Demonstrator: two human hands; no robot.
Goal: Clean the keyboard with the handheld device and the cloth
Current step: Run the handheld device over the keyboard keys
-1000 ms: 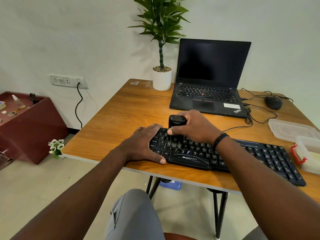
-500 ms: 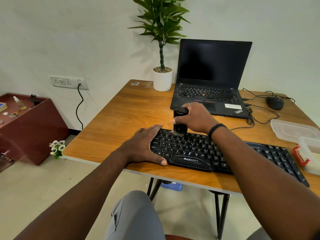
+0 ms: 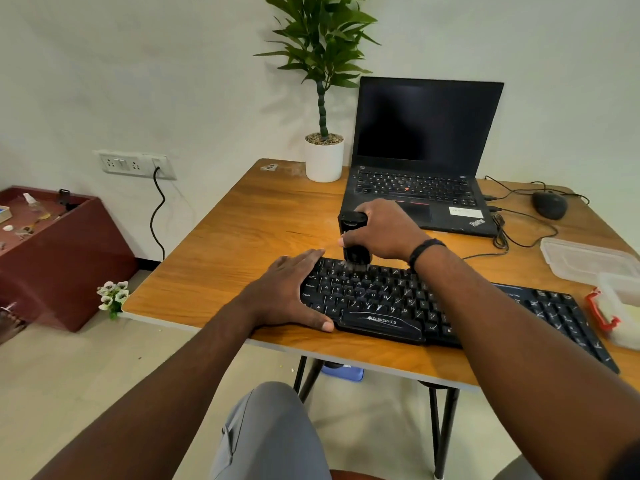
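Fingers [image 3: 360,233] of the right hand [image 3: 382,230] grip the upright handheld device [image 3: 354,245] — its brush on the keyboard's [image 3: 398,299] top row; left hand [image 3: 287,292] rests flat, fingers straight, on the keyboard's left end, on the table [image 3: 242,237].

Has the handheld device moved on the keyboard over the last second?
Yes. The handheld device, gripped by the right hand, has gone from the keyboard's middle rows to its far edge, toward the laptop. The left hand stays put.

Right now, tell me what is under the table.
Under the table: black metal legs, a blue object on the floor, mostly hidden by the tabletop edge, and the person's grey-clad knee. The rest is covered.
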